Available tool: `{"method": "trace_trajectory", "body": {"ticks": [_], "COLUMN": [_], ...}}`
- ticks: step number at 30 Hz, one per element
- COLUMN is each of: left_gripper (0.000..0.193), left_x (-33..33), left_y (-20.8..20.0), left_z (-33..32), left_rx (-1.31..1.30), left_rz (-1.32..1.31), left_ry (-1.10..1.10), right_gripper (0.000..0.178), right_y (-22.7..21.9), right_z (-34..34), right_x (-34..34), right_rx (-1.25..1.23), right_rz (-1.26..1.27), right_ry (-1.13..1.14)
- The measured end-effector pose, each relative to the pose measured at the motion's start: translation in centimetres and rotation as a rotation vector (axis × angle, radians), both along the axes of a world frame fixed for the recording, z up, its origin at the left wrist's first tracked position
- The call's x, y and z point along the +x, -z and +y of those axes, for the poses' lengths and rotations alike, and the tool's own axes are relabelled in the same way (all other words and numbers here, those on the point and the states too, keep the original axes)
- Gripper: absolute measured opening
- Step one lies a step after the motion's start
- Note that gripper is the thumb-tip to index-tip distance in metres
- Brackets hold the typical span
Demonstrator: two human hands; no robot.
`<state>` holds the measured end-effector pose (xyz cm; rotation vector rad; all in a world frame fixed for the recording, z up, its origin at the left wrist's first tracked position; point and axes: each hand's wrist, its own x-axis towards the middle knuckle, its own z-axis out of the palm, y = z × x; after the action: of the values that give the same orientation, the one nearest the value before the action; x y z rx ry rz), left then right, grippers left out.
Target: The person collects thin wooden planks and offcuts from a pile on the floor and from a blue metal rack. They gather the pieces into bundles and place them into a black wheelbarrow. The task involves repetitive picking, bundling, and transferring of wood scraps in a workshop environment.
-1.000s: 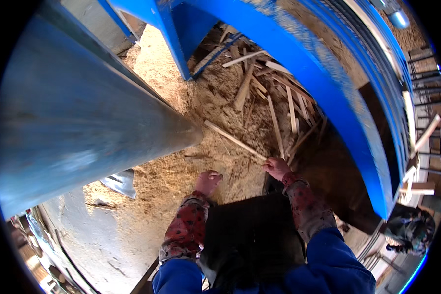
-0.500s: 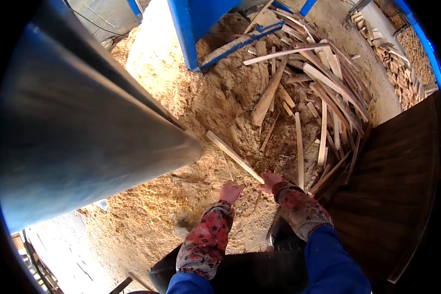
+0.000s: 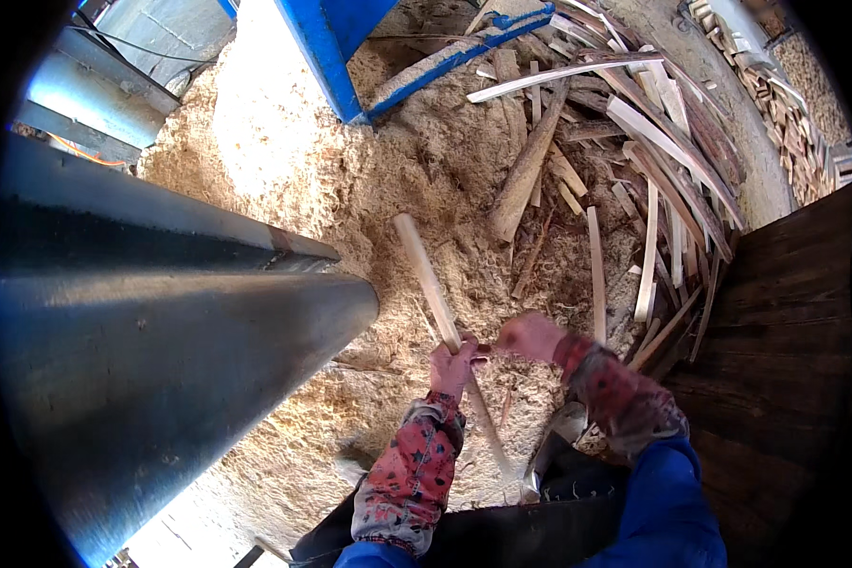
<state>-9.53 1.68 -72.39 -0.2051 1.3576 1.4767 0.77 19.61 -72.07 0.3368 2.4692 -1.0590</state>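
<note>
My left hand [image 3: 452, 367] is closed round a long pale wooden strip [image 3: 424, 268]. The strip slants from its upper end, out over the sawdust, down past my wrist toward my legs. Close beside it on the right, my right hand [image 3: 532, 337] is curled and slightly blurred, apart from the strip. Something thin and brownish shows between the two hands; I cannot make out what it is. Both forearms wear red patterned sleeve covers [image 3: 402, 488] over blue sleeves.
Sawdust [image 3: 284, 417] covers the ground. A large metal cylinder-like body [image 3: 180, 350] juts in from the left. Far right lies a heap of wooden offcuts [image 3: 672, 142], beside a dark wooden board [image 3: 767, 350]. A blue metal frame [image 3: 317, 57] stands at the back.
The strip has passed into my left hand's grip and turned steeper, its lower end nearer me. My right hand has come off its end and moved slightly up and right.
</note>
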Motion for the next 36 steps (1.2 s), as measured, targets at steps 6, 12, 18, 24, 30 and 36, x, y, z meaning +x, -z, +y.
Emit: {"method": "trace_trajectory", "body": {"ticks": [6, 12, 18, 24, 30, 36], "left_gripper": [0.024, 0.025, 0.021, 0.023, 0.026, 0.028], "left_x": [-2.0, -3.5, -3.4, -2.5, -2.4, -1.0], "left_y": [1.1, 3.8, 5.6, 4.1, 3.8, 4.4], "left_z": [0.1, -0.6, -0.1, -0.5, 0.5, 1.0], "left_rx": [0.000, -0.065, 0.020, -0.066, 0.000, 0.063], "left_rz": [0.198, 0.282, 0.357, 0.318, 0.234, 0.192], "left_ry": [0.086, 0.142, 0.090, 0.074, 0.015, 0.005], "right_gripper": [0.073, 0.058, 0.057, 0.068, 0.096, 0.078], "right_y": [2.5, 6.2, 9.9, 4.3, 4.5, -2.6], "right_z": [17.8, 20.2, 22.8, 17.8, 15.0, 7.7], "right_x": [-4.7, -12.0, -12.0, -14.9, -10.2, -2.5], "right_rx": [0.423, 0.126, -0.077, 0.046, -0.296, -0.350], "right_rz": [0.083, 0.149, -0.078, -0.022, 0.175, 0.188], "right_ry": [0.853, 0.973, 1.083, 1.154, 1.155, 0.832]}}
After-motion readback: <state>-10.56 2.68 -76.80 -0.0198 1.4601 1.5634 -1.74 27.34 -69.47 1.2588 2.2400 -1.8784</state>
